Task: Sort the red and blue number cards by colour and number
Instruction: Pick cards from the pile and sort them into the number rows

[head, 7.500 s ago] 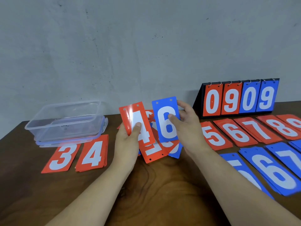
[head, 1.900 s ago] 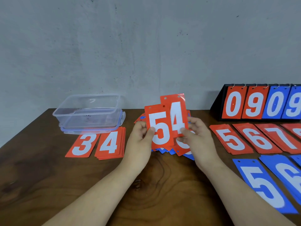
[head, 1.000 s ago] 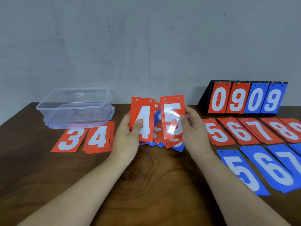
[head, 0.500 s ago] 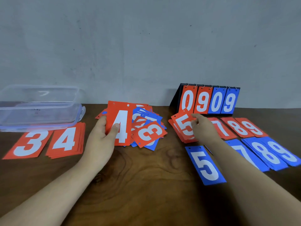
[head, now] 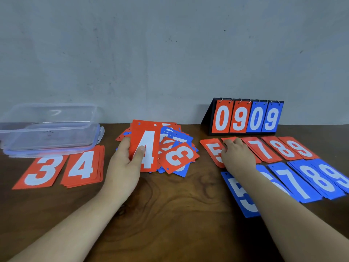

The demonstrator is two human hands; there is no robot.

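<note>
**A:** What is at the far left?

**B:** A clear plastic box (head: 47, 127) at the back of the table (head: 170, 214). Just in front of it lie a red 3 card (head: 40, 172) and a red 4 stack (head: 83, 168), side by side.

**A:** And the card in play?

**B:** The person's left hand (head: 124, 165) grips a red 4 card (head: 146, 148) upright, thumb across its face and fingers behind. It is held over the left part of the mixed pile (head: 177, 137). The card looks thin, light, fairly stiff and glossy, so probably slippery. A pinch low on one long edge, as here, suits it.

**A:** Where does it belong?

**B:** By its number, on the red 4 stack just left of the hand. The box stands behind that stack, not across the way.

**A:** And the pile?

**B:** Red and blue cards overlap at odd angles, with a tilted red 3 (head: 179, 155) on top. Flat cards likely need a corner lifted or a slide off the heap.

**A:** Further right?

**B:** A flip scoreboard (head: 245, 117) stands at the back. The right hand (head: 238, 154) lies on the red 5 stack (head: 212, 150) with bent fingers; whether it pinches a card cannot be told. Beyond lie a red 7 stack (head: 264, 151) and more red stacks. The forearm crosses the blue 5 card (head: 239, 193) in the nearer blue row.
</note>
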